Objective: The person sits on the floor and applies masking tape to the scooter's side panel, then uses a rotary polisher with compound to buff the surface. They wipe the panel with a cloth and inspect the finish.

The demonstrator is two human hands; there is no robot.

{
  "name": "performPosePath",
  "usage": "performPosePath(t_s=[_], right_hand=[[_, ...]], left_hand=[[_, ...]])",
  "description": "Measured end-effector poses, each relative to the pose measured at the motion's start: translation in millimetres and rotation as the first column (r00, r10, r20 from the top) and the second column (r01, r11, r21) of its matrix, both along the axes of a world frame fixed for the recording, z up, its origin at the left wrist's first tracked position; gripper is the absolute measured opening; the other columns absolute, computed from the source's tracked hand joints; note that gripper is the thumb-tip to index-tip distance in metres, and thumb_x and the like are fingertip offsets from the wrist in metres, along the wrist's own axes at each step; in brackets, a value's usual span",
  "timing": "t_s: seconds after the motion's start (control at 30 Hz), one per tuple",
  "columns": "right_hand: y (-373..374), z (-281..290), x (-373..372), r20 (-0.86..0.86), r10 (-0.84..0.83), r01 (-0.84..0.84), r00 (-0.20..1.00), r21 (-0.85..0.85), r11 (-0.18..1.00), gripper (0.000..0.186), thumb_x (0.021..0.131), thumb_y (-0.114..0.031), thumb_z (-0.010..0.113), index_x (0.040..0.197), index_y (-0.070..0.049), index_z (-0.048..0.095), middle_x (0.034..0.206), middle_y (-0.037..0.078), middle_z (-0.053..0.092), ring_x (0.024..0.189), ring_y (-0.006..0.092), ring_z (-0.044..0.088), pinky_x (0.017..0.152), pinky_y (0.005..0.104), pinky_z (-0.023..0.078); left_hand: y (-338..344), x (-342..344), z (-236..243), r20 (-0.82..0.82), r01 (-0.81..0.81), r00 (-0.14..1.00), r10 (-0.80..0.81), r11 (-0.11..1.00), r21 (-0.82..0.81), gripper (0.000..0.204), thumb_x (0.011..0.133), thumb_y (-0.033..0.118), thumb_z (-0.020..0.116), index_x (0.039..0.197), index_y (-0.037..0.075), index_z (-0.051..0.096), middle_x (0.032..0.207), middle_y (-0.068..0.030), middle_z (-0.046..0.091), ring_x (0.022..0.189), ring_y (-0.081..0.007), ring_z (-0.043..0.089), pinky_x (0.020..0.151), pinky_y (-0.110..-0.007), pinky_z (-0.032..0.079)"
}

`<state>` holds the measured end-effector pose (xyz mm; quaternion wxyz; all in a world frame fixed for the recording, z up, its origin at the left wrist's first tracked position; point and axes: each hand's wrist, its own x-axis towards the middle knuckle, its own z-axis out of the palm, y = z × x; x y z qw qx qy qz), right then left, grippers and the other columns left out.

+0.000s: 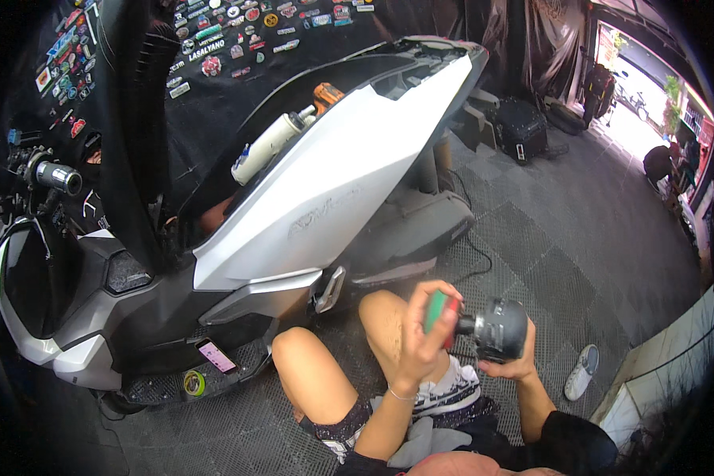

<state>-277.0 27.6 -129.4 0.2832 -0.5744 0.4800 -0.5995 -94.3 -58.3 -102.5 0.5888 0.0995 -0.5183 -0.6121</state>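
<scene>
My right hand (520,361) grips a black, rounded hand-held power tool (501,329) with a silver collar, which looks like a polisher. At its front end, my left hand (424,341) has its fingers wrapped round a green-and-red disc-like pad (438,312). Both are held above my bent legs, to the right of the parked scooter. Whether the pad is fixed to the tool cannot be made out. Facing me is the scooter's silver-white side panel (333,170), with a dull, smudged patch in its middle. A grey cloth (432,440) lies on my lap.
On the scooter's footboard are a lit phone (216,355) and a round green-rimmed tin (193,383). A white bottle (266,149) and an orange tool (325,97) rest behind the panel. A white shoe (581,373) and black case (520,127) are on the grey tiled floor (531,230).
</scene>
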Motion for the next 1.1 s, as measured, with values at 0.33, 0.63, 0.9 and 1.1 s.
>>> performPosePath(t_s=[0.33,0.63,0.9,1.1], right_hand=[[3.0,-23.1,50.7,0.224,-0.141,0.119,0.964,0.11,0.987,0.086,0.063,-0.02,0.092,0.133,0.004,0.049,0.116,0.011,0.064,0.103,0.0193,0.065,0.095,0.0333,0.052],[-2.2,9.0,67.0,0.132,-0.041,0.032,0.99,0.073,0.997,0.08,0.064,-0.02,0.091,0.129,0.002,0.051,0.114,0.009,0.064,0.101,0.017,0.064,0.092,0.0317,0.051],[-5.4,8.7,72.5,0.152,-0.052,0.039,0.987,0.087,0.995,0.074,0.065,-0.019,0.092,0.125,0.002,0.054,0.113,0.01,0.064,0.102,0.0172,0.065,0.093,0.0318,0.051],[-10.8,6.1,76.9,0.172,-0.064,0.053,0.983,0.066,0.996,0.074,0.065,-0.019,0.092,0.125,0.002,0.054,0.113,0.01,0.065,0.102,0.0178,0.065,0.093,0.0322,0.051]], left_hand=[[-35.4,50.6,-26.1,-0.567,-0.087,0.797,0.207,0.969,0.231,0.038,0.105,0.044,0.054,0.116,0.008,0.053,0.108,-0.0112,0.053,0.096,-0.0233,0.052,0.086,-0.04,0.047],[-37.0,32.9,-39.7,-0.528,0.088,0.849,-0.007,0.988,0.129,0.071,0.087,0.048,0.06,0.134,-0.004,0.052,0.128,-0.0187,0.053,0.119,-0.0301,0.055,0.105,-0.045,0.048],[-35.6,31.4,-36.4,-0.465,0.066,0.885,0.036,0.977,0.203,0.081,0.082,0.05,0.058,0.137,-0.009,0.05,0.127,-0.0189,0.055,0.118,-0.0274,0.057,0.103,-0.04,0.05],[-36.2,28.2,-37.5,-0.411,0.036,0.91,0.049,0.98,0.197,0.081,0.081,0.049,0.058,0.137,-0.01,0.05,0.126,-0.0199,0.056,0.119,-0.027,0.057,0.103,-0.039,0.051]])
